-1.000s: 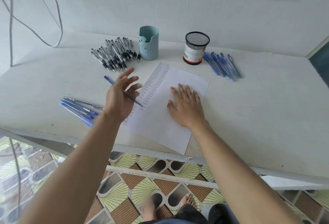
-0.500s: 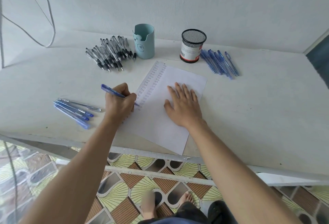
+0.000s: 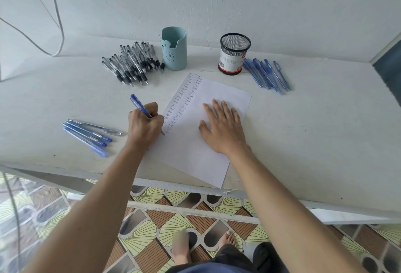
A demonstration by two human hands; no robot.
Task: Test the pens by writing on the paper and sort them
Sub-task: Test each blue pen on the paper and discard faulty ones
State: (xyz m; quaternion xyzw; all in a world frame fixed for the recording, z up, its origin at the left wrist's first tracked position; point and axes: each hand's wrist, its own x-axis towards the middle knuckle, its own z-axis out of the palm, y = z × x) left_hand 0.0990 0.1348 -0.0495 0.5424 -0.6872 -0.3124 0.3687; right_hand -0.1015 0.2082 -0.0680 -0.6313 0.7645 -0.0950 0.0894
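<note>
Left grip: the left grip [image 3: 144,126] is clamped on the blue pen [image 3: 138,105], with fingers and thumb curled round the barrel. One second ago the fingers were spread and the pen lay loose across them. Half a second ago they had closed on it.
Blue pen: tilted, with the rear end up and to the left. The tip is down at the left margin of the paper [image 3: 195,153].
Tip position: nearer the person than half a second ago, now at the foot of the written columns [image 3: 182,101].
Right grip: the right grip [image 3: 221,127] lies flat on the paper with fingers straight and slightly apart, holding nothing. Its place is unchanged over the last second.
Paper: slanted on the desk [image 3: 314,131]. Two columns of short handwritten words run down its left side, and the rest is blank.
Meaning for the task: the write test of this pen is judged to be under way, and the pen is not yet sorted.
Pen groups: the black pens [image 3: 132,62] lie beside the teal holder [image 3: 174,48]. One group of blue pens [image 3: 268,75] lies beside the mesh cup [image 3: 234,53]. A smaller group of blue pens [image 3: 89,135] lies left of the left grip. All three are undisturbed.
Next requirement: the mark must be read before choosing a group, and it is too small to judge here.
</note>
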